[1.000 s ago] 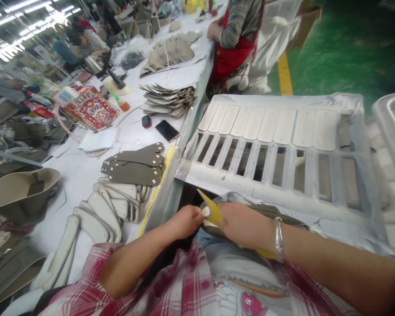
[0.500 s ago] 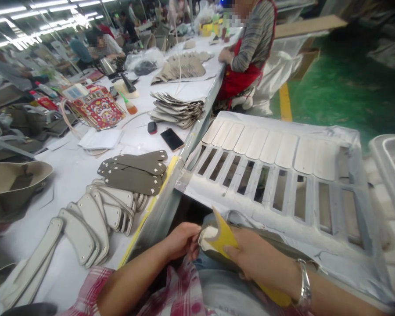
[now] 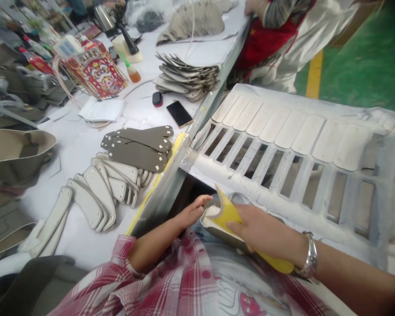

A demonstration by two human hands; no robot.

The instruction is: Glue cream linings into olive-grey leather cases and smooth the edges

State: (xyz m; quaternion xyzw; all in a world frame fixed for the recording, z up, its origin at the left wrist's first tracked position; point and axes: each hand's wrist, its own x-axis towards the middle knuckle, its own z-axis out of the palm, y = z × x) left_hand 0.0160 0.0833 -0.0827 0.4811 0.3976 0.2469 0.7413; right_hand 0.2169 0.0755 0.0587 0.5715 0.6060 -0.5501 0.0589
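My right hand [image 3: 253, 224] is closed around a yellow strip-like tool [image 3: 228, 210] with a notched, pointed end; its other rounded end shows below the wrist. Under the tool lies a grey-brown piece with a pale inner face [image 3: 213, 217], resting over my lap. My left hand [image 3: 192, 213] is beside the near end of this piece, fingers stretched out and holding nothing. Whether its fingertips touch the piece is hard to tell. My right palm and forearm hide much of the piece.
A slotted white rack [image 3: 250, 136] bearing pale rounded strips stands to the right. On the table at left lie pale curved pieces [image 3: 92, 197], dark grey pieces [image 3: 138, 147], a phone [image 3: 179, 114] and a stack of pieces [image 3: 187, 79]. A co-worker in a red apron [image 3: 266, 39] sits beyond.
My left fingers have gone from pinching the edge of the piece to stretched out. My right hand still holds the yellow tool. The view has tilted downward.
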